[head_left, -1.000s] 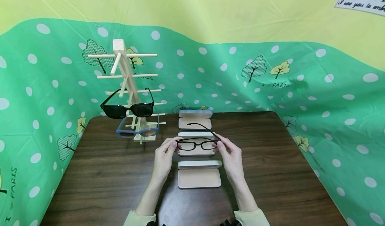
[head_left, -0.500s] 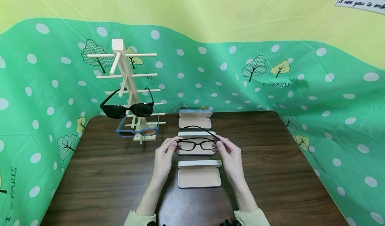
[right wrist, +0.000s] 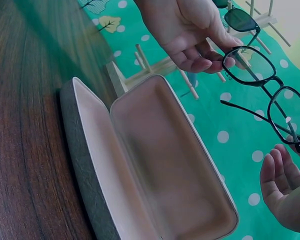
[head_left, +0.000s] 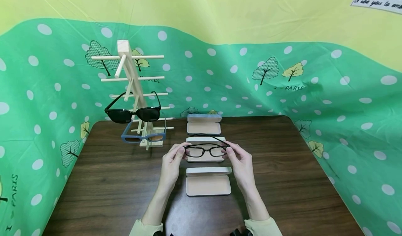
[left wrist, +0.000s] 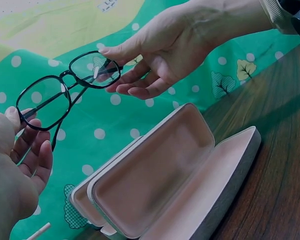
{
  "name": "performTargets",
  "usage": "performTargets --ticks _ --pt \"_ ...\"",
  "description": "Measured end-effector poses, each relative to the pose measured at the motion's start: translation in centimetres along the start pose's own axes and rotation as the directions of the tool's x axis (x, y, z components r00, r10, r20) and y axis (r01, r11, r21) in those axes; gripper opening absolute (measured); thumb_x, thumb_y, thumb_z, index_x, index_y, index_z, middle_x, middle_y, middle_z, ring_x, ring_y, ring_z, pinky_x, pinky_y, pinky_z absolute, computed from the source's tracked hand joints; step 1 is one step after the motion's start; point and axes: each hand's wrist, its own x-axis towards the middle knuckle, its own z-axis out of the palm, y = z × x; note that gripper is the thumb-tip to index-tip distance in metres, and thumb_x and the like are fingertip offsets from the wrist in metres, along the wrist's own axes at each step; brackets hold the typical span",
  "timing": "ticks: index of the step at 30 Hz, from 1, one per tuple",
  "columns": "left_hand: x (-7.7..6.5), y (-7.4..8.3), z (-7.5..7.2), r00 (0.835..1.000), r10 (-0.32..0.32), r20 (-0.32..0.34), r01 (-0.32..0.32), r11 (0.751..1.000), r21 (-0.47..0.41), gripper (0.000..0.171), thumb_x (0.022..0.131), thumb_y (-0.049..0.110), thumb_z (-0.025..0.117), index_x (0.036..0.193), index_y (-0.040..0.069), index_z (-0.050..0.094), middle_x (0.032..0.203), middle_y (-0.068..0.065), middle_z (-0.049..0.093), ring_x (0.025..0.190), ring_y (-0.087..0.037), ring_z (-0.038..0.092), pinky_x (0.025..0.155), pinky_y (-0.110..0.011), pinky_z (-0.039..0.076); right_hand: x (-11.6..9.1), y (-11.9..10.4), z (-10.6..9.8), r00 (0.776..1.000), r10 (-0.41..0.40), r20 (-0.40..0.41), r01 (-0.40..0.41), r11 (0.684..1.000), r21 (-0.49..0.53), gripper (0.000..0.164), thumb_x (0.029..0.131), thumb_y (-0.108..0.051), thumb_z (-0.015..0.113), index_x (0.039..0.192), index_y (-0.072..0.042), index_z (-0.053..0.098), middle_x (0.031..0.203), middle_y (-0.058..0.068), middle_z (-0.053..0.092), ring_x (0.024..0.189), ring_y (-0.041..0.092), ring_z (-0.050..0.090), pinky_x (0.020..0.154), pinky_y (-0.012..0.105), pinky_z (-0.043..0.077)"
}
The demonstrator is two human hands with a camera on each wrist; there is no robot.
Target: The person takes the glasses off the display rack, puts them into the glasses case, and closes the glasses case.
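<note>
A pair of black-framed eyeglasses [head_left: 205, 151] is held above the open middle case [head_left: 205, 139], lenses towards me. My left hand [head_left: 170, 164] pinches the frame's left corner between thumb and fingers. At the right corner, my right hand [head_left: 243, 166] pinches it the same way. Behind the lenses the temples lie folded inward and cross, as the left wrist view of the eyeglasses [left wrist: 67, 74] shows. Just below both hands stands the near case [head_left: 208, 185], its lid up and its pale lining bare. The hands partly hide the middle case.
Farther back is a third open case [head_left: 204, 128]. A wooden peg rack [head_left: 135, 82] stands at the back left, bearing black sunglasses [head_left: 148, 114] and blue-framed glasses [head_left: 133, 138]. Patterned green cloth [head_left: 235, 86] hangs behind the brown wooden table [head_left: 282, 180].
The temple at the right hinge has swung down and inward, its tip moving left and closer to the lenses. Both hands keep their grip and place.
</note>
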Motion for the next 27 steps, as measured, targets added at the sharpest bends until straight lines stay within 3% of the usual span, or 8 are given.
performTargets --ticks 4,12,16,20,27 --pt "-0.03 0.12 0.03 1.0 -0.007 -0.003 0.007 1.0 0.0 0.028 0.108 0.014 0.052 0.118 -0.001 0.073 0.097 -0.019 0.065 0.082 -0.017 0.061 0.076 -0.026 0.057 0.02 0.03 -0.06 1.0 -0.001 0.002 0.001 1.0 -0.011 0.025 0.102 -0.006 0.061 0.124 0.004 0.07 0.1 0.021 0.073 0.081 0.01 0.07 0.08 0.025 0.061" --pt "0.03 -0.02 0.05 1.0 -0.015 -0.005 0.015 1.0 -0.009 0.029 0.107 0.013 0.053 0.12 -0.005 0.072 0.097 -0.021 0.065 0.082 -0.017 0.062 0.076 -0.023 0.057 0.07 0.09 -0.14 1.0 -0.003 0.004 0.003 1.0 -0.026 0.024 0.102 -0.006 0.062 0.122 0.004 0.07 0.095 0.007 0.075 0.08 0.01 0.07 0.08 0.025 0.061" --pt "0.0 0.0 0.04 1.0 -0.024 -0.008 0.024 1.0 -0.009 0.028 0.107 0.015 0.054 0.12 -0.002 0.073 0.096 -0.013 0.065 0.082 -0.017 0.061 0.076 -0.024 0.057 0.09 0.08 -0.19 1.0 -0.001 0.004 0.001 1.0 -0.025 0.024 0.102 -0.005 0.062 0.121 0.005 0.07 0.093 0.001 0.075 0.08 0.011 0.07 0.08 0.025 0.061" --pt "0.0 0.01 0.03 1.0 -0.027 -0.014 0.027 1.0 -0.006 0.029 0.107 0.017 0.054 0.12 0.001 0.073 0.096 -0.009 0.065 0.083 -0.014 0.061 0.075 -0.024 0.056 0.13 0.1 -0.23 1.0 -0.005 0.006 0.005 1.0 -0.014 0.023 0.101 -0.005 0.062 0.12 0.007 0.07 0.095 0.01 0.074 0.08 0.011 0.07 0.08 0.025 0.061" --pt "0.06 -0.29 0.07 0.998 -0.004 -0.057 0.004 1.0 -0.01 0.026 0.105 0.015 0.057 0.119 0.002 0.075 0.094 -0.008 0.065 0.08 -0.013 0.06 0.073 -0.021 0.055 0.14 0.1 -0.2 1.0 -0.019 0.005 0.019 1.0 0.011 0.022 0.101 -0.004 0.063 0.117 0.009 0.07 0.098 0.007 0.073 0.084 0.015 0.071 0.078 0.025 0.06"
